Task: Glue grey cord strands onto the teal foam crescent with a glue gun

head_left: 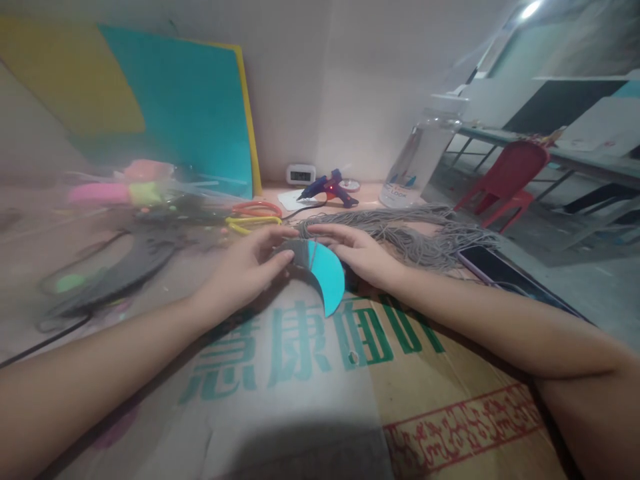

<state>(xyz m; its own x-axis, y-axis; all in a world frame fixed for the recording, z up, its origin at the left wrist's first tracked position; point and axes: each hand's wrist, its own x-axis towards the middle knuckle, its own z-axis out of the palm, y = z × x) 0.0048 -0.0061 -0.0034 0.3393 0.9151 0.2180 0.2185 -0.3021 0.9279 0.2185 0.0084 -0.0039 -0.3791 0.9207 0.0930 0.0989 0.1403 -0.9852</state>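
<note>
Your left fingers (278, 263) pinch the crescent (331, 275) — right fingers (331, 231), can't tell. Likely light, stiff; hold at left end.

- This looks like a small workshop, a place where people make crafts by hand.
- In the middle, near the wall, sits a blue glue gun (327, 187) with a little red light.
- Right of the middle is a big messy pile of gray string (420, 237).
- At the upper left, big blue (195, 113) and yellow sheets (65, 77) stand up.
- Printed cardboard (320, 417) lies across the bottom.
- At the upper right are a red chair (515, 170), long tables (583, 158) and a plain gray floor (613, 260).
</note>
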